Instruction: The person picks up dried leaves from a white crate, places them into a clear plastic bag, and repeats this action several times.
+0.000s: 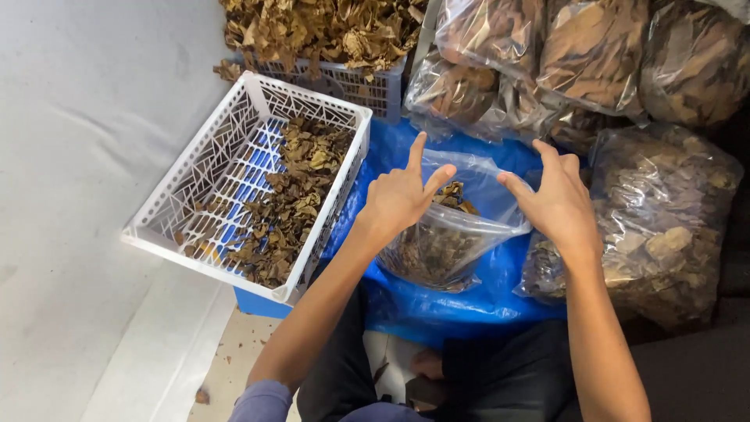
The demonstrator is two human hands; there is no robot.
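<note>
We see a plain pale grey wall (pixel 86 117) filling the left side, evenly and softly lit. Below it runs a white ledge (pixel 148 359), and beside that a beige floor (pixel 234 359) scattered with small brown crumbs.

From my remote station I see two bare forearms ending in the left hand (pixel 400 197) and the right hand (pixel 556 202), neither wearing gloves, rings, a watch or a bracelet. A short lavender-grey sleeve (pixel 264 401) covers the left upper arm at the lower edge of the head view. Dark, near-black trousers (pixel 500 375) clothe the legs below. A bare foot (pixel 428 366) shows between the legs, without sock or shoe.
</note>
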